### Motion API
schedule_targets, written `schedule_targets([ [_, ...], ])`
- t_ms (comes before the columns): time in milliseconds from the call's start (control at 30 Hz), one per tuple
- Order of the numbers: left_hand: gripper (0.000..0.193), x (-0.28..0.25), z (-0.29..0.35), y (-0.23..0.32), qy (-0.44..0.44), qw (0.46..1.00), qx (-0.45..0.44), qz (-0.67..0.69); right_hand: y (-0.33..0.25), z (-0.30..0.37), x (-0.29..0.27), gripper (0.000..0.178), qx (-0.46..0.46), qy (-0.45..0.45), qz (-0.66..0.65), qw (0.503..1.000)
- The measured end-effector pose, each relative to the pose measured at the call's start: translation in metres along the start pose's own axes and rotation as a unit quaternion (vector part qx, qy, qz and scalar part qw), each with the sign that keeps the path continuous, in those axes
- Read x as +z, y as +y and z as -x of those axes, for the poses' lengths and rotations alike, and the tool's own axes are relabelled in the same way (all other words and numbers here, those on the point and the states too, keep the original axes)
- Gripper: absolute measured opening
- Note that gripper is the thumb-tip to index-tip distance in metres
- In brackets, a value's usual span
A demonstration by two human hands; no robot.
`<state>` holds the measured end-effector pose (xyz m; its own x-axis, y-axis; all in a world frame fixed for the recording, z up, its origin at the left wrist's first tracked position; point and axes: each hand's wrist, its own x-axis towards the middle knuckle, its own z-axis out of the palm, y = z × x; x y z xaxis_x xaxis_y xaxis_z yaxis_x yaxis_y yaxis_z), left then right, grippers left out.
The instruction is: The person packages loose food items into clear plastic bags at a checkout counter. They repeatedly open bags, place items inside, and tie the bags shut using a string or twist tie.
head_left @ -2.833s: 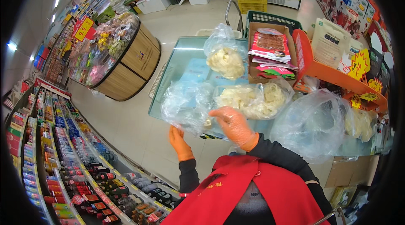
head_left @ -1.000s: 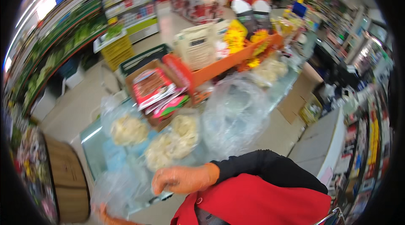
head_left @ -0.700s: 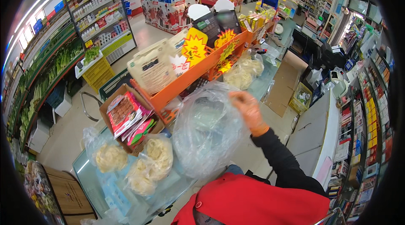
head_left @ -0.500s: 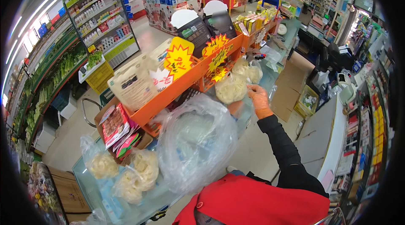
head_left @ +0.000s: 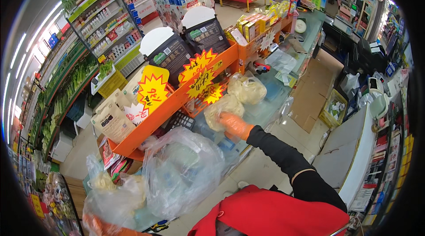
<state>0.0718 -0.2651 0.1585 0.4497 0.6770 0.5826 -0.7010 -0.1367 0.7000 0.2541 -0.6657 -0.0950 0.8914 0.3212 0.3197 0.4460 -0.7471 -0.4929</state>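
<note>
At frame centre, the right hand [head_left: 233, 125] in an orange glove curls its fingers around a clear plastic bag of pale food [head_left: 222, 111] on the glass counter [head_left: 265, 103]; the left hand [head_left: 95, 226], lower left, is mostly hidden.

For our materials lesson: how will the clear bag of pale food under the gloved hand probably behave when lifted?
Probably floppy: the clear bag is thin, crinkled film. Its pale lumpy contents likely shift and sag around the right hand. It looks light for its bulk, and the film may be slippery.
</note>
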Motion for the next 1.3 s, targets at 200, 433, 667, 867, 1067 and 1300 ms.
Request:
schedule_targets([
  [200,0.041,0.016,0.016,-0.02,-0.125,0.99,-0.055,0.021,-0.013,-0.002,-0.035,0.047,-0.006,0.129,0.093,0.987],
  [433,0.044,0.053,0.052,-0.051,-0.216,0.856,-0.164,0.441,-0.035,0.054,-0.1,0.034,0.052,0.213,-0.217,0.951],
  [667,0.029,0.139,0.136,-0.037,-0.322,0.558,-0.336,0.687,-0.045,0.126,-0.124,0.06,0.196,-0.065,-0.747,0.632],
  [867,0.03,0.253,0.289,-0.065,-0.367,0.473,-0.465,0.652,-0.008,0.189,-0.141,0.071,0.197,-0.091,-0.842,0.495],
  [1067,0.034,0.371,0.417,-0.088,-0.414,0.457,-0.574,0.539,0.126,0.277,-0.298,0.02,0.292,0.254,-0.621,0.682],
  [1300,0.07,0.501,0.579,-0.101,-0.709,0.652,-0.192,0.185,0.225,0.397,-0.376,0.026,0.276,0.445,-0.057,0.85],
])
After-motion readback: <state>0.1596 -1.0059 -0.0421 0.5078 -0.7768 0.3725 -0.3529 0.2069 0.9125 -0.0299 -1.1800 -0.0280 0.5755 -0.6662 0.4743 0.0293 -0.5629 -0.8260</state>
